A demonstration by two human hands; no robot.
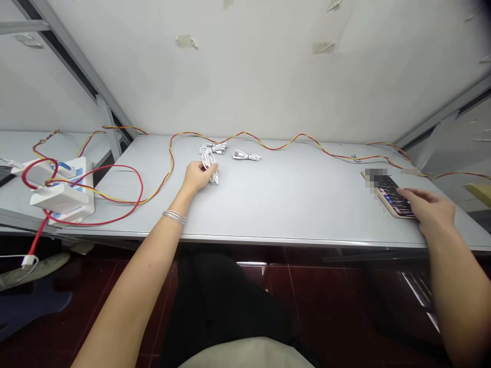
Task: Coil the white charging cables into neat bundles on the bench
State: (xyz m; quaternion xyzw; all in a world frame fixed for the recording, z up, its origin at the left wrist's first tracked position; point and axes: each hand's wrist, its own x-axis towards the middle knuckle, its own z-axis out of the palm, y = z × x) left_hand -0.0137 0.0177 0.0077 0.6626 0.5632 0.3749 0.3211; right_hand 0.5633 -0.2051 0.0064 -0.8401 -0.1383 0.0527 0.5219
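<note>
My left hand [198, 176], a silver bracelet on its wrist, is closed on a coiled white cable [209, 161] above the grey table [291, 199]. Just behind it lie more bundled white cables [219, 148], and another white cable bundle [247, 156] rests a little to the right. At the table's right end my right hand [431, 207] grips the near edge of a smartphone [393, 195]. The phone's screen faces up and is lit, with part of it blurred out. My right fingers are partly hidden, so I cannot tell whether the phone is lifted.
A white power strip [90, 197] with white chargers [59, 198] plugged in sits at the left, a red cable [141, 181] looping from it. Twisted red and yellow wire [276, 148] runs along the back wall [261, 76]. Metal frame posts [82, 64] stand at both sides.
</note>
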